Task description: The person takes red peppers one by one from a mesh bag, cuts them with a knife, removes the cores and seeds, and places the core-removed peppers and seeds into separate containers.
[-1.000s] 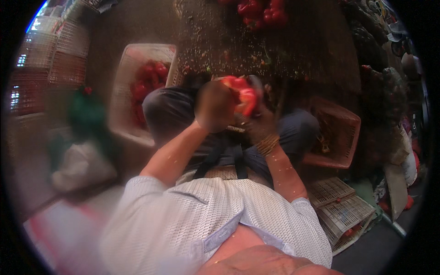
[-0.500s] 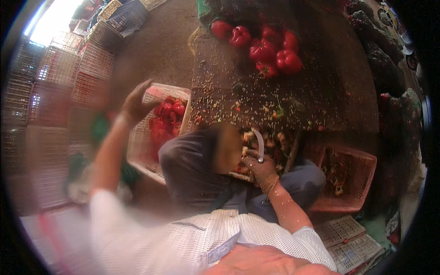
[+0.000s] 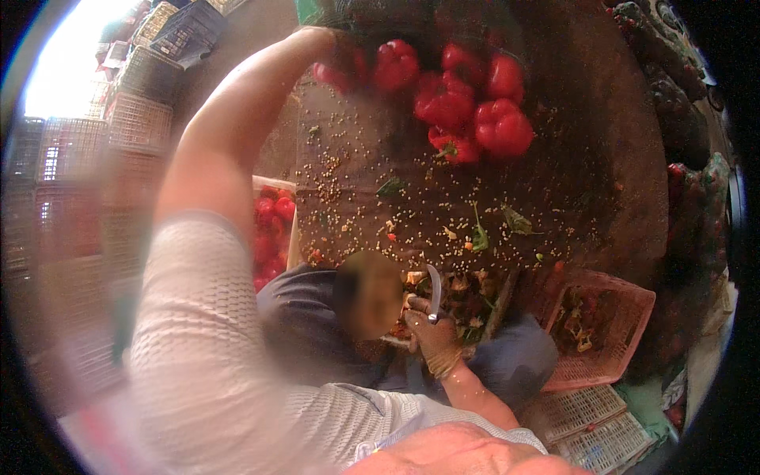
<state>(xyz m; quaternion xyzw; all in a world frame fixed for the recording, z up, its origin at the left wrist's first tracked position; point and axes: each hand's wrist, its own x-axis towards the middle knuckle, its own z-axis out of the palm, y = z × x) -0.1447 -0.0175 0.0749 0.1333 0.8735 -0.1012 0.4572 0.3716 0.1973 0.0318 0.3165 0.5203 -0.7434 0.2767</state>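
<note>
My left hand (image 3: 323,43) is stretched far forward and rests at a red bell pepper (image 3: 339,71) on the near-left edge of a pile of red peppers (image 3: 467,95). Motion blur and shadow hide the fingers, so the grip is unclear. The pile lies on a brown mat (image 3: 586,190) strewn with seeds and green stem bits. My right hand (image 3: 427,332) stays low over my lap, closed around a small curved knife (image 3: 434,289) with its blade pointing up. Cut scraps sit on a tray (image 3: 467,305) just beyond it.
A white crate (image 3: 273,226) with cut red pepper pieces stands to the left of my knee. A pink basket (image 3: 606,340) with scraps sits on the right. Plastic crates (image 3: 134,87) are stacked at the upper left, and pale crates (image 3: 590,423) lie at the lower right.
My left arm swung from the white crate at the left up to the pepper pile ahead. The right hand kept the knife over my lap. The pepper held earlier is gone from my hands.
</note>
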